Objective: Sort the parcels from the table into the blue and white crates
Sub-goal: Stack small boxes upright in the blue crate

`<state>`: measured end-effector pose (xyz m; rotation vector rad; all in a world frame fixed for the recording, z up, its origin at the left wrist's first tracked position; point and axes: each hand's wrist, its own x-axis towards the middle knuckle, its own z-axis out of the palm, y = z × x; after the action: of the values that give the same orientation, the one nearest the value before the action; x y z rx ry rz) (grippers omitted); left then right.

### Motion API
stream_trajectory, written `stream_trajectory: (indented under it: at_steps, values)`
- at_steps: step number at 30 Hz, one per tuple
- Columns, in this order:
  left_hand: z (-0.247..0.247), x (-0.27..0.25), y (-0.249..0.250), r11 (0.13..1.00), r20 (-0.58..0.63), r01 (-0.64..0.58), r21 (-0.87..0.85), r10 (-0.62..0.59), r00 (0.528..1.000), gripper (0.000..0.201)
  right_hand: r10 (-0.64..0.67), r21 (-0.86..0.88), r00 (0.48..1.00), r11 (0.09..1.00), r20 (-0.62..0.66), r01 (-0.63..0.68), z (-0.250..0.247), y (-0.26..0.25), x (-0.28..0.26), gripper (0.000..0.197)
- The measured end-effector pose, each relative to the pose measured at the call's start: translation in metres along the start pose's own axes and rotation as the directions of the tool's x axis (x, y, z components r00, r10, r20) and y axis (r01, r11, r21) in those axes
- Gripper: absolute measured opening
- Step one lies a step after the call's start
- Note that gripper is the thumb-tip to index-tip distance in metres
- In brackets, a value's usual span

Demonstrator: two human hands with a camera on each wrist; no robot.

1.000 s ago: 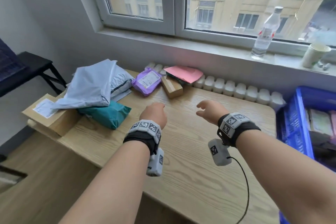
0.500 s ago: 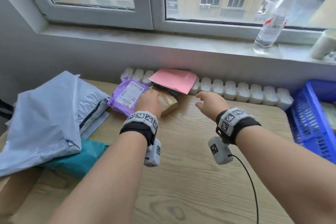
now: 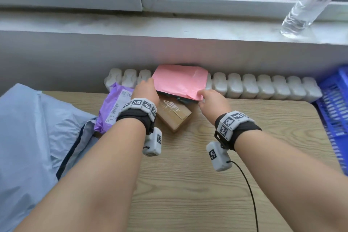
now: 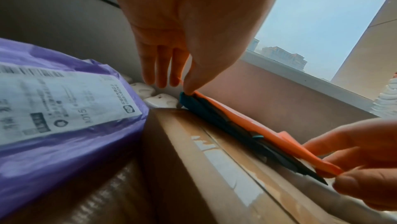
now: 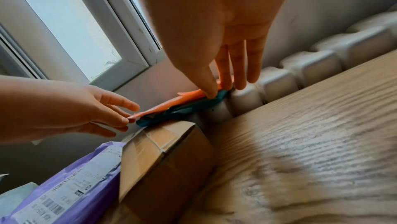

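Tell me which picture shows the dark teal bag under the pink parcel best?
The left wrist view: the teal bag shows along its whole edge beneath the pink parcel. The right wrist view shows one crumpled end; the head view, only a sliver.

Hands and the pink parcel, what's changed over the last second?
Both hands reached forward from over the bare table to the pink parcel at the back. The left hand now pinches its left end, the right hand its near right corner; both grips also seem to catch the teal bag beneath it. The parcel is not lifted yet. The brown box and purple parcel lie as before.
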<state>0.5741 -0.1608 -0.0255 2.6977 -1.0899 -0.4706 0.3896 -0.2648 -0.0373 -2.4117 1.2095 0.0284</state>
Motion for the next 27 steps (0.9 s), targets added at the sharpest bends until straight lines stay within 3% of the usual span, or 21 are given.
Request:
stream_trajectory:
  at_steps: [7,14,21,27]
  values:
    - [0.002,-0.002,0.004,0.991,-0.205,-0.12,-0.051,0.107,0.973,0.035,0.019,0.007,0.994,1.0,-0.111,-0.018,-0.01,0.004,0.0,0.03]
    - [-0.016,-0.036,0.019,0.981,-0.356,-0.169,-0.09,0.127,0.926,0.022,-0.019,0.099,0.965,0.994,-0.26,0.047,-0.051,0.009,-0.028,0.025]
    - [-0.044,-0.117,0.062,0.971,-0.474,-0.188,-0.145,0.099,0.875,0.022,-0.065,0.213,0.916,0.964,-0.396,0.161,-0.11,0.03,-0.086,0.02]
    - [-0.035,-0.199,0.11,0.965,-0.437,-0.158,-0.209,0.053,0.898,0.014,-0.048,0.265,0.907,0.949,-0.419,0.173,-0.147,0.077,-0.16,0.019]
